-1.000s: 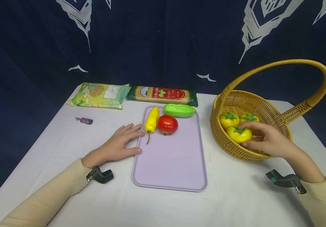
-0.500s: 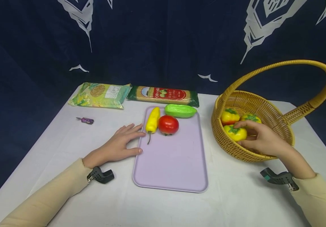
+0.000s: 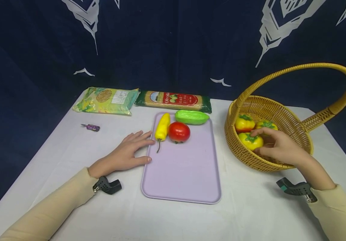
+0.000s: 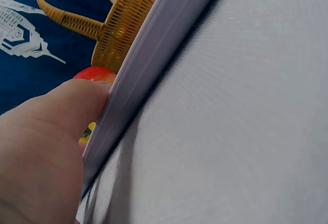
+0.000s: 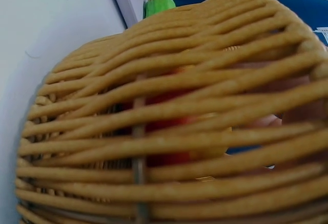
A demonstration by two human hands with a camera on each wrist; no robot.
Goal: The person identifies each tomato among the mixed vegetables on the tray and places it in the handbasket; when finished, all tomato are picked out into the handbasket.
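Observation:
My right hand (image 3: 281,145) reaches into the wicker basket (image 3: 236,157), thumb and fingers round a yellow persimmon (image 3: 252,142) with a green leafy top. Two more persimmons lie behind it, one yellow and red (image 3: 244,124), the other (image 3: 266,125) partly hidden by the hand. In the right wrist view the basket's weave (image 5: 169,147) covers most of the hand and fruit. My left hand (image 3: 124,154) lies with spread fingers at the left rim of the lilac tray (image 3: 185,174), its thumb touching the rim. On the tray are a yellow pepper (image 3: 162,127) and a red tomato (image 3: 179,132).
A green cucumber-like vegetable (image 3: 192,117) lies across the tray's far edge. Behind stand a green-yellow bag (image 3: 105,100) and a spaghetti pack (image 3: 173,101). A small purple item (image 3: 92,127) lies at the left. The basket's tall handle (image 3: 299,67) arches over its opening.
My right hand has shifted slightly left with the front persimmon. The persimmon at the back left has turned and shows its red side. My left hand stays at the tray's rim.

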